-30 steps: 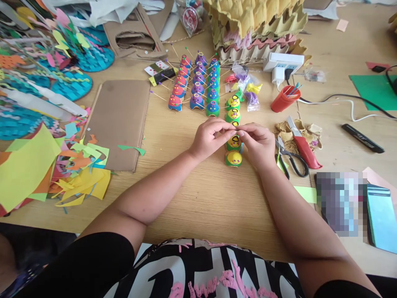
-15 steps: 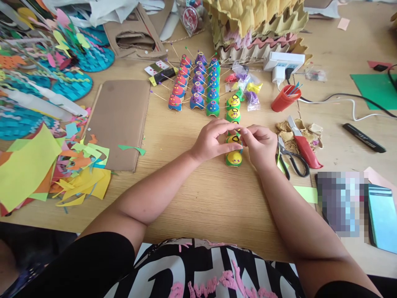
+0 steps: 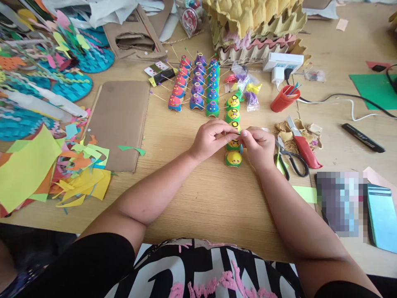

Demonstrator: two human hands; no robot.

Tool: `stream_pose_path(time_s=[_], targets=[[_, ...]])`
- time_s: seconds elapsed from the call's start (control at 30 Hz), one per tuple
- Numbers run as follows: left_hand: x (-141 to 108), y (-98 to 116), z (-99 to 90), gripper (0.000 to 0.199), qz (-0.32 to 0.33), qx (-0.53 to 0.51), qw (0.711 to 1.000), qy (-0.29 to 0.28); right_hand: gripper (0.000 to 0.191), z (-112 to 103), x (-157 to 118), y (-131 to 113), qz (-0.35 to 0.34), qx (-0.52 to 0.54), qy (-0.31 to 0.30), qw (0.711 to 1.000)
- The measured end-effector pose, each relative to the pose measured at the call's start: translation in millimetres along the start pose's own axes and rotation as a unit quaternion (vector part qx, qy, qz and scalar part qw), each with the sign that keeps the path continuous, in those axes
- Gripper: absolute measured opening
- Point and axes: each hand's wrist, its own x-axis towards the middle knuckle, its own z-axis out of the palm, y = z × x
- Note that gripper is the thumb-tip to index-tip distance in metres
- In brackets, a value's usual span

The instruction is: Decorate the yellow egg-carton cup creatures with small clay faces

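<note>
Over a row of yellow-and-green egg-carton cups point(image 3: 232, 115) with painted smiling faces, my two hands meet at the fingertips. My left hand point(image 3: 211, 138) is pinched, thumb against index finger. Close beside it, my right hand point(image 3: 258, 145) is also pinched. A tiny dark bit shows between the fingertips, too small to name. The nearest cup point(image 3: 233, 159) has a plain rounded yellow top and sits just below my hands. Cups farther back carry dark rings on top, and my fingers partly cover the middle ones.
Red, purple point(image 3: 197, 89) and blue cup rows point(image 3: 212, 95) stand behind, with thin sticks poking out. To the right lie scissors point(image 3: 294, 161), a red-handled cutter point(image 3: 305, 149) and an orange cup point(image 3: 283, 99). On the left are cardboard point(image 3: 119, 120) and paper scraps point(image 3: 27, 165).
My left thumb and index finger have come together from a spread pose. Both hands have dropped slightly and stay over the same yellow cups.
</note>
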Motion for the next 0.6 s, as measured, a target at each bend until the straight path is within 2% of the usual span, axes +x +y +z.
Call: stream_pose_path(time_s=[0.33,0.47,0.6], targets=[[0.3,-3.9,1.6,0.026,0.001,-0.018,0.999,0.051,0.049,2.2,-0.9,13.5,0.006,0.078,-0.005,0.997],[-0.3,-3.6,1.6,0.027,-0.006,-0.028,0.999,0.043,0.032,3.8,-0.8,9.1,0.005,0.072,0.003,0.997],[-0.1,-0.2,-1.1,0.033,-0.032,-0.039,0.998,0.028,0.037,3.1,-0.3,6.9,0.045,0.101,0.044,0.993]])
